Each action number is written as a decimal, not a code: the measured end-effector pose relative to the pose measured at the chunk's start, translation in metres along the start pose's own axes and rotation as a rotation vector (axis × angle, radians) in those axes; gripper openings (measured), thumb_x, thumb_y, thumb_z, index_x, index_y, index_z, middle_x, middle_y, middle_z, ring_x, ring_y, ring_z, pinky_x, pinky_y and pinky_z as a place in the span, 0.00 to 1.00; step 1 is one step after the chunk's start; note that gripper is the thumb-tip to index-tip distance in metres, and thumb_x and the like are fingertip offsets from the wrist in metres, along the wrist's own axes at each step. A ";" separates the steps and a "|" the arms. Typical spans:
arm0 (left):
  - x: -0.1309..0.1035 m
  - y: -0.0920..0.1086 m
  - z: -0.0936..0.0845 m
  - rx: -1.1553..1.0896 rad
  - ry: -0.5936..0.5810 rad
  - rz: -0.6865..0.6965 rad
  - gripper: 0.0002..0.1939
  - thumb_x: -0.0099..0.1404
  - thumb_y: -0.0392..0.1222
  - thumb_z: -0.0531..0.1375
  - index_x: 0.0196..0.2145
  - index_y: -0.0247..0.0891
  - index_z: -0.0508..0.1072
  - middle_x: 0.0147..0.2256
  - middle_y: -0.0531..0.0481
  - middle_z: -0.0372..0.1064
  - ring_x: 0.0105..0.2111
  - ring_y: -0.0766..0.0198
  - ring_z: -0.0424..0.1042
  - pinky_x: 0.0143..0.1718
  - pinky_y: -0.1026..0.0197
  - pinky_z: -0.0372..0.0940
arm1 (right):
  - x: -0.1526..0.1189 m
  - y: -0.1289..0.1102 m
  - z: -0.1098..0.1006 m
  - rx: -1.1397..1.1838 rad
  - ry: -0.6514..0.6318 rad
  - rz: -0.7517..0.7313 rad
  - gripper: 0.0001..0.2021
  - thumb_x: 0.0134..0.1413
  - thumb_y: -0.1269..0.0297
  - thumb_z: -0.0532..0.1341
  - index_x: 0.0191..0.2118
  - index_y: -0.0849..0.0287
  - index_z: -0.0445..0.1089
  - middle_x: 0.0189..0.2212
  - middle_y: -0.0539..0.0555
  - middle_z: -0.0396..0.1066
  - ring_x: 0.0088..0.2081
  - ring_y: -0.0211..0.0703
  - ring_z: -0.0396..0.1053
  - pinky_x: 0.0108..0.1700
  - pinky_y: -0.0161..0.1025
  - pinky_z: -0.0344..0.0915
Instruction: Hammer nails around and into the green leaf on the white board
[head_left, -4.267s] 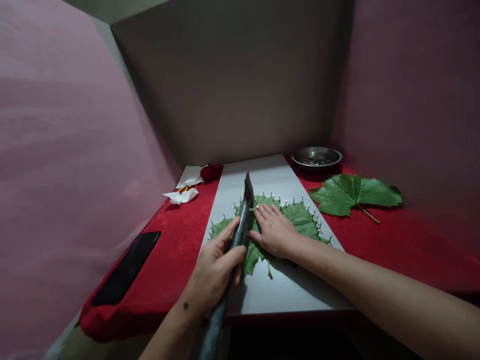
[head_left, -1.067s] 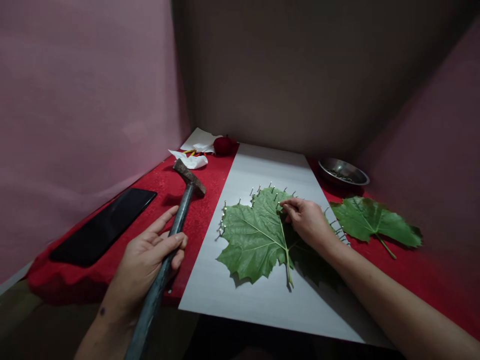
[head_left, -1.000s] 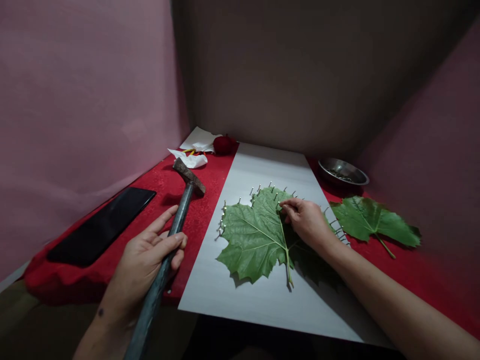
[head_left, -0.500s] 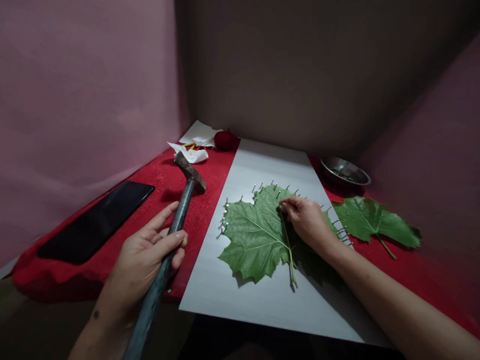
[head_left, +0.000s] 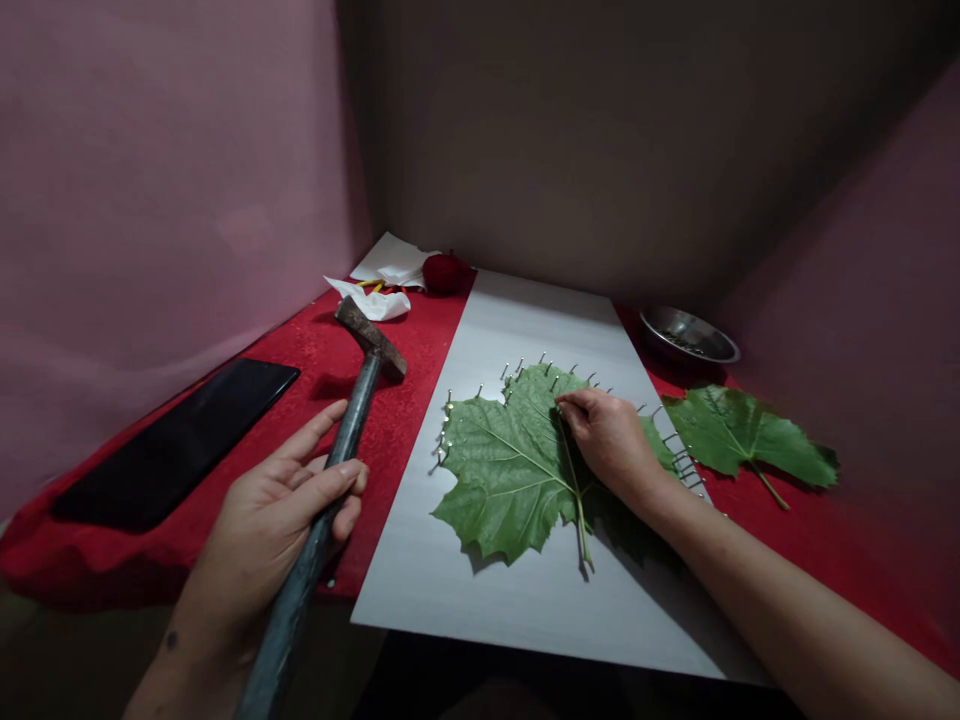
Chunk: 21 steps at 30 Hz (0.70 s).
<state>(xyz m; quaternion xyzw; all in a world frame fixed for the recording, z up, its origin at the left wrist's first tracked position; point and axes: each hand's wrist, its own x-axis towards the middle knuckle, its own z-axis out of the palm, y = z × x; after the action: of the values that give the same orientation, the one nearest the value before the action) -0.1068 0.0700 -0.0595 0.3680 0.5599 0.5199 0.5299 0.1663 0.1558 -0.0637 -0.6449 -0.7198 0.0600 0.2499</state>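
Note:
My left hand (head_left: 277,520) holds a hammer (head_left: 349,430) by its dark handle, the rusty head up over the red cloth. My right hand (head_left: 600,430) is closed in a pinch on the upper middle of a green leaf (head_left: 502,480); whatever its fingertips hold is too small to make out. The leaf lies on a white board (head_left: 540,315), its stem toward me. Several nails (head_left: 447,420) stand along the leaf's left, top and right edges. Part of the leaf is hidden under my right hand and forearm.
A second leaf (head_left: 739,435) lies on the red cloth (head_left: 300,340) at the right, with a metal bowl (head_left: 690,335) of nails behind it. At the left is a black tablet-like object (head_left: 180,440); farther back are white paper (head_left: 386,305) and a dark red ball (head_left: 446,272).
The view has shifted slightly. My left hand and the hammer appear a little farther left, while my right hand keeps its pinch at the same spot on the leaf.

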 end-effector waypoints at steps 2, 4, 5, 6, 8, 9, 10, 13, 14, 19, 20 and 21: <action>-0.001 0.001 0.000 0.008 -0.006 0.002 0.38 0.57 0.42 0.64 0.63 0.46 0.55 0.16 0.58 0.64 0.14 0.70 0.58 0.13 0.71 0.54 | 0.000 0.001 0.001 0.011 0.007 0.009 0.10 0.55 0.71 0.57 0.36 0.59 0.77 0.37 0.57 0.77 0.39 0.45 0.73 0.44 0.39 0.65; -0.001 0.002 0.001 0.004 0.004 0.006 0.37 0.57 0.42 0.64 0.63 0.46 0.55 0.16 0.58 0.64 0.14 0.70 0.58 0.13 0.72 0.54 | 0.000 0.001 0.001 0.031 0.013 0.027 0.09 0.55 0.71 0.58 0.35 0.58 0.77 0.36 0.56 0.77 0.39 0.45 0.73 0.44 0.39 0.65; -0.001 0.001 0.001 0.001 0.008 0.004 0.37 0.57 0.42 0.64 0.62 0.46 0.56 0.16 0.58 0.64 0.14 0.71 0.58 0.13 0.72 0.54 | 0.001 0.001 0.001 0.040 0.012 0.038 0.08 0.54 0.70 0.59 0.34 0.58 0.77 0.36 0.56 0.77 0.38 0.44 0.73 0.43 0.38 0.65; -0.001 0.001 0.001 -0.001 0.009 0.005 0.37 0.57 0.41 0.64 0.62 0.46 0.56 0.16 0.58 0.64 0.14 0.71 0.58 0.14 0.72 0.55 | 0.001 0.001 0.001 0.047 0.008 0.051 0.08 0.54 0.70 0.59 0.33 0.58 0.77 0.36 0.56 0.77 0.38 0.44 0.73 0.43 0.38 0.65; -0.001 0.001 0.001 -0.003 0.004 0.009 0.37 0.57 0.40 0.64 0.62 0.46 0.56 0.17 0.58 0.64 0.14 0.71 0.59 0.14 0.72 0.55 | 0.002 0.000 0.000 0.057 -0.004 0.080 0.07 0.54 0.69 0.60 0.33 0.58 0.77 0.35 0.56 0.77 0.37 0.44 0.73 0.41 0.37 0.64; -0.001 0.001 0.001 -0.001 0.002 0.010 0.37 0.57 0.40 0.64 0.62 0.46 0.56 0.17 0.58 0.64 0.14 0.71 0.59 0.14 0.72 0.55 | 0.002 -0.001 0.000 0.059 -0.012 0.094 0.07 0.54 0.69 0.60 0.32 0.58 0.77 0.35 0.56 0.77 0.37 0.44 0.73 0.41 0.37 0.64; -0.002 0.002 0.001 0.003 0.000 0.010 0.36 0.57 0.40 0.64 0.62 0.46 0.56 0.17 0.58 0.64 0.14 0.71 0.58 0.14 0.72 0.55 | 0.003 -0.001 0.000 0.059 -0.018 0.102 0.07 0.54 0.69 0.60 0.32 0.59 0.77 0.35 0.56 0.77 0.37 0.44 0.73 0.40 0.37 0.63; -0.002 0.002 0.000 0.012 0.007 -0.002 0.37 0.57 0.41 0.64 0.62 0.46 0.56 0.16 0.58 0.64 0.14 0.71 0.58 0.13 0.72 0.54 | 0.003 -0.002 -0.001 0.058 -0.026 0.103 0.07 0.54 0.69 0.60 0.33 0.59 0.77 0.34 0.56 0.77 0.36 0.43 0.72 0.40 0.37 0.63; -0.001 0.002 0.000 0.008 0.007 0.001 0.38 0.57 0.41 0.65 0.62 0.45 0.56 0.16 0.58 0.64 0.14 0.71 0.59 0.13 0.72 0.55 | 0.003 -0.002 -0.001 0.058 -0.024 0.101 0.07 0.54 0.69 0.60 0.32 0.59 0.77 0.34 0.56 0.77 0.36 0.43 0.72 0.40 0.37 0.62; 0.002 -0.001 0.000 -0.021 0.026 0.031 0.43 0.51 0.39 0.68 0.62 0.42 0.57 0.15 0.59 0.64 0.12 0.70 0.59 0.12 0.72 0.53 | 0.002 -0.001 0.000 0.082 0.002 0.123 0.07 0.53 0.68 0.61 0.30 0.57 0.77 0.34 0.55 0.77 0.37 0.44 0.73 0.41 0.37 0.62; 0.002 -0.001 0.000 -0.018 0.039 0.033 0.43 0.50 0.39 0.69 0.61 0.42 0.58 0.14 0.60 0.62 0.12 0.70 0.58 0.11 0.72 0.53 | 0.002 -0.001 0.001 0.090 0.004 0.127 0.07 0.53 0.68 0.61 0.30 0.57 0.77 0.34 0.55 0.77 0.37 0.44 0.73 0.41 0.37 0.63; 0.002 -0.002 0.001 -0.011 0.049 0.039 0.43 0.49 0.39 0.69 0.61 0.42 0.58 0.14 0.60 0.62 0.11 0.71 0.58 0.11 0.72 0.52 | 0.002 0.000 0.001 0.097 0.004 0.129 0.07 0.53 0.68 0.61 0.30 0.57 0.77 0.34 0.55 0.77 0.36 0.44 0.73 0.41 0.37 0.63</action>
<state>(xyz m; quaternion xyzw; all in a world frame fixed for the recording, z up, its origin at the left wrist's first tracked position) -0.1062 0.0713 -0.0615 0.3630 0.5625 0.5420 0.5080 0.1655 0.1580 -0.0636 -0.6771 -0.6726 0.1093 0.2779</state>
